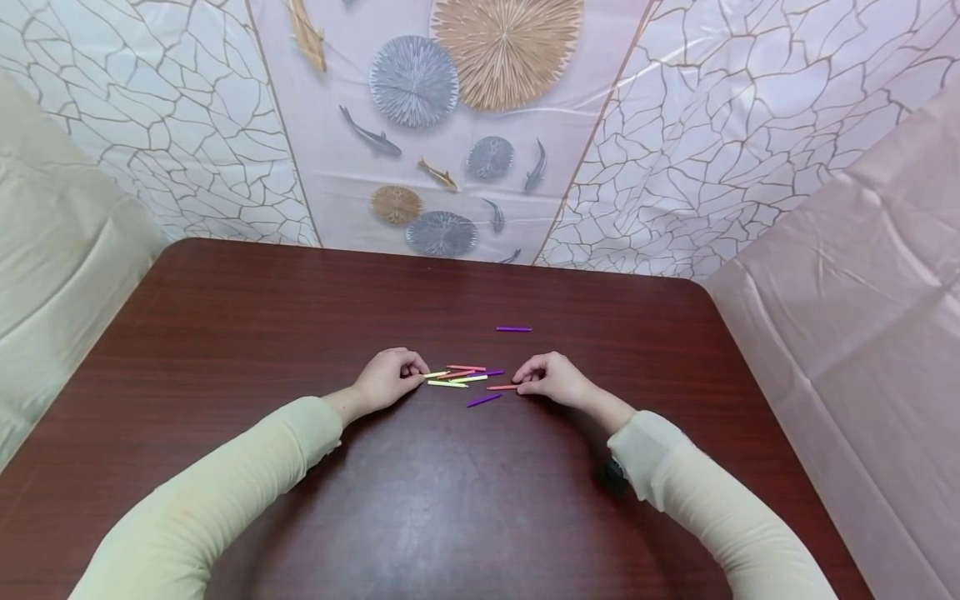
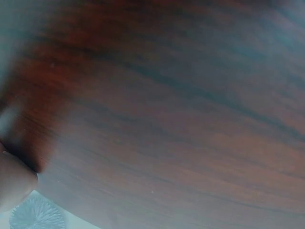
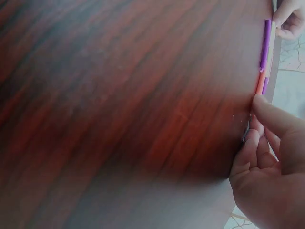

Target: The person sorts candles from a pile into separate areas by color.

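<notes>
Between the two hands, several thin coloured sticks with narrowed tips lie loosely together on the brown table. In the head view my left hand (image 1: pixel 390 377) pinches the end of a yellow stick (image 1: pixel 437 375) at the group's left. My right hand (image 1: pixel 557 380) pinches an orange stick (image 1: pixel 502 387) between thumb and finger on the other side. Nearest the body lies a purple stick (image 1: pixel 484 401); in the right wrist view this purple stick (image 3: pixel 265 45) is just beyond the orange stick (image 3: pixel 260 82). The left wrist view catches only part of a finger (image 2: pixel 16 183).
A lone purple stick (image 1: pixel 513 329) lies farther back on the dark brown table (image 1: pixel 420 500). Patterned wall sheeting (image 1: pixel 420 179) rises at the table's far edge, and pale padded fabric (image 1: pixel 862 333) borders the right side. A small dark object (image 1: pixel 613 477) shows beneath the right cuff.
</notes>
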Action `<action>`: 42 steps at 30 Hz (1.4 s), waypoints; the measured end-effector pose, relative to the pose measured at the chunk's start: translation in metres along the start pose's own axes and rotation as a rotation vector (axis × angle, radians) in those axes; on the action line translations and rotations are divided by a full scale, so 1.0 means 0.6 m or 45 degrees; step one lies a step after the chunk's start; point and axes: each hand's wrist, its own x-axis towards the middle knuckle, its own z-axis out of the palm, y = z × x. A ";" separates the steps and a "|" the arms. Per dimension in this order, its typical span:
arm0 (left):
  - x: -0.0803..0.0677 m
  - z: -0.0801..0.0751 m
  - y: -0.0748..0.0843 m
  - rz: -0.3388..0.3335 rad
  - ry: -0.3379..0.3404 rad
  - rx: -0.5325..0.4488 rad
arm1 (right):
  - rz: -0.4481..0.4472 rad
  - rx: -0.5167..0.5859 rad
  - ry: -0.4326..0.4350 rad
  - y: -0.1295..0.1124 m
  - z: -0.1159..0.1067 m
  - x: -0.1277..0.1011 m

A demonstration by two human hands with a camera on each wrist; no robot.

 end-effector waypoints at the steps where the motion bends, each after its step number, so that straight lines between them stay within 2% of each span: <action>1: 0.000 0.000 0.000 0.001 -0.002 0.001 | -0.004 -0.017 0.004 0.000 0.000 0.000; 7: 0.000 -0.001 0.002 0.011 0.002 0.005 | -0.038 -0.078 0.015 -0.001 0.000 0.000; 23: -0.001 -0.002 0.004 0.009 -0.001 0.014 | -0.039 -0.099 0.021 0.002 0.003 0.001; 33: -0.002 -0.011 -0.003 0.035 -0.007 -0.043 | -0.023 -0.106 0.027 -0.004 0.005 -0.001; 38: 0.012 -0.027 -0.003 0.064 0.044 -0.039 | -0.017 -0.121 0.034 -0.004 0.004 0.000; 42: 0.035 -0.037 0.001 0.074 0.062 -0.033 | -0.016 -0.129 0.034 -0.003 0.002 -0.002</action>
